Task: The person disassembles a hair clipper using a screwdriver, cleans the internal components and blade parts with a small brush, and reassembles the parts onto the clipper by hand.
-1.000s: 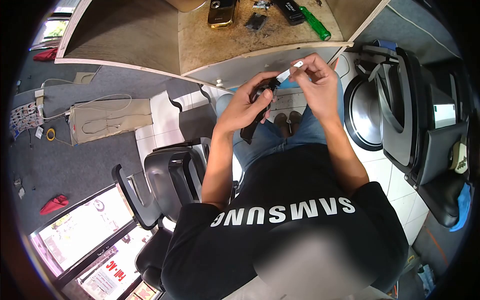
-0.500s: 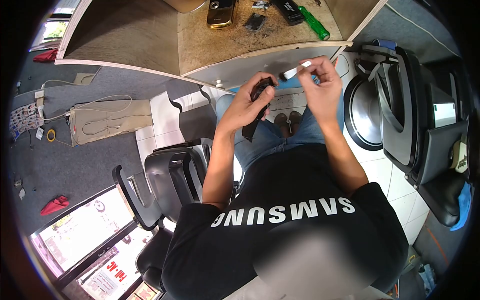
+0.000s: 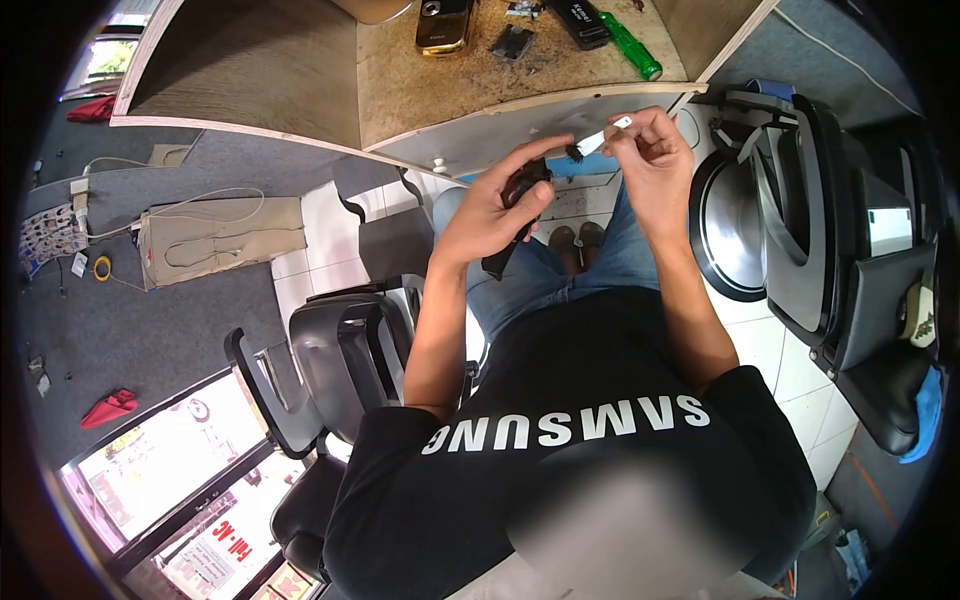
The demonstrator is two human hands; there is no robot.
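My left hand (image 3: 495, 215) is wrapped round a black hair clipper (image 3: 520, 190), whose lower end points down past my palm. Its index finger stretches out towards the brush tip, at or very close to the bristles. Between the thumb and fingers of my right hand (image 3: 655, 160) is a small cleaning brush (image 3: 603, 137) with a white handle. The brush's dark bristles face left, a short way from the clipper's upper end. Fingers cover much of the clipper.
Ahead, a wooden shelf (image 3: 440, 110) bears a gold clipper (image 3: 445, 28), a black Kemei clipper (image 3: 580, 25), a dark flat piece (image 3: 512, 43) and a green-handled tool (image 3: 630, 47). Black salon chairs stand at left (image 3: 345, 350) and right (image 3: 840, 250).
The brush has moved slightly right and up, away from the clipper. My left index finger has straightened off the clipper towards the bristles.
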